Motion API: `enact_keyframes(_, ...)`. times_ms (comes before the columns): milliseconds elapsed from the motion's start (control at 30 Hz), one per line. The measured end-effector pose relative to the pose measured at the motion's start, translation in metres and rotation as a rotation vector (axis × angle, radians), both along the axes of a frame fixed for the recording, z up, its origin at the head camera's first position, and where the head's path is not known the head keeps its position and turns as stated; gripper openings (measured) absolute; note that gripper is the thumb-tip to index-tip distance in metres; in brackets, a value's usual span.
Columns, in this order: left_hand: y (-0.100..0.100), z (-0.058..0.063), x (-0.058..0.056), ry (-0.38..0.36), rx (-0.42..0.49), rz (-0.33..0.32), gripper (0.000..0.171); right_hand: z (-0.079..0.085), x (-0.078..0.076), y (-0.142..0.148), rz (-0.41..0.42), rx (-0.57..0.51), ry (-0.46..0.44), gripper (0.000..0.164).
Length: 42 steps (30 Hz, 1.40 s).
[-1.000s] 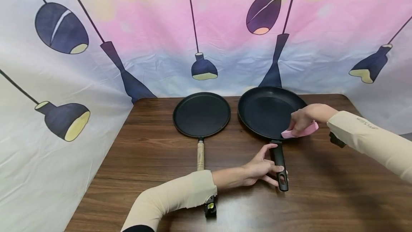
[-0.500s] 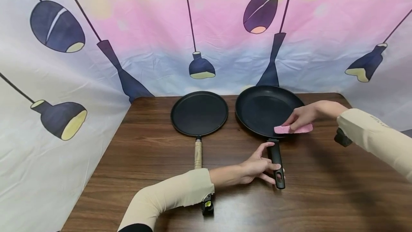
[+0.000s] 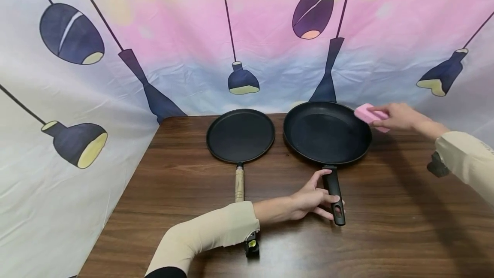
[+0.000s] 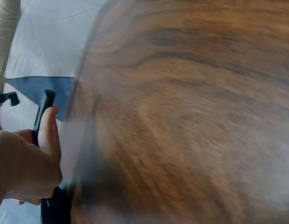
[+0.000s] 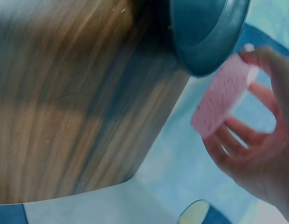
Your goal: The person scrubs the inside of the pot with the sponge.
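A deep black frying pan (image 3: 324,130) sits on the right half of the table, its black handle (image 3: 335,188) pointing toward me. My left hand (image 3: 312,200) holds that handle between thumb and fingers; the left wrist view also has the handle (image 4: 43,112) in the hand's grasp. At the pan's back right rim, my right hand (image 3: 403,117) pinches a pink sponge (image 3: 366,114). In the right wrist view the sponge (image 5: 221,95) is between thumb and fingertips, close to the rim; whether it touches I cannot tell.
A flat black crepe pan (image 3: 241,136) lies left of the frying pan, its wooden handle (image 3: 239,183) partly hidden behind my left forearm. Both pans rest on a dark wooden table (image 3: 173,179). Right behind the table hangs a cloth (image 3: 185,33) printed with lamps.
My right hand has carried the sponge from the frying pan's front right side to its back right rim. The left hand keeps its hold on the handle, and both pans stay put.
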<state>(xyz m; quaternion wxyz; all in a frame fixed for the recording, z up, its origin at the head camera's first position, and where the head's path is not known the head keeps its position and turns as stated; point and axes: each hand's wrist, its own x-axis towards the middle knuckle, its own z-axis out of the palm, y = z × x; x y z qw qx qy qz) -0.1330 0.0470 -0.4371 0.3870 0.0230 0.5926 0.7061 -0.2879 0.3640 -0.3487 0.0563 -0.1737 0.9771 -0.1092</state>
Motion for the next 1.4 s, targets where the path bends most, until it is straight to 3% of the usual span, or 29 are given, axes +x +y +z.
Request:
enact_keyframes(167,0.0,0.006,-0.002,-0.032,-0.015,-0.014,0.069,-0.004,0.004,0.019,-0.133,-0.003,0.079,0.063)
enact_keyframes(400,-0.006,0.01,-0.004,-0.057,-0.01,-0.034,0.073,-0.022,0.011,0.03,-0.193,-0.011,0.087,0.061)
enact_keyframes(700,-0.016,0.015,-0.008,-0.07,-0.049,-0.088,0.081,-0.052,0.018,0.037,-0.252,-0.027,-0.032,0.061)
enact_keyframes(867,-0.023,0.014,-0.011,-0.062,-0.039,-0.1,0.077,-0.062,0.021,0.037,-0.276,-0.041,-0.078,0.064)
enact_keyframes(1067,-0.058,0.017,-0.028,-0.05,-0.053,-0.128,0.064,-0.065,0.024,0.033,-0.266,-0.001,-0.109,0.063)
enact_keyframes(1167,-0.089,0.02,-0.043,-0.007,-0.053,-0.049,0.059,-0.064,0.025,0.031,-0.262,0.029,-0.123,0.062)
enact_keyframes(1333,-0.155,0.031,-0.072,0.059,-0.046,0.228,0.056,-0.062,0.025,0.026,-0.266,0.055,-0.155,0.06)
enact_keyframes(1400,-0.183,0.038,-0.083,0.1,-0.06,0.305,0.056,-0.06,0.025,0.025,-0.27,0.072,-0.167,0.059)
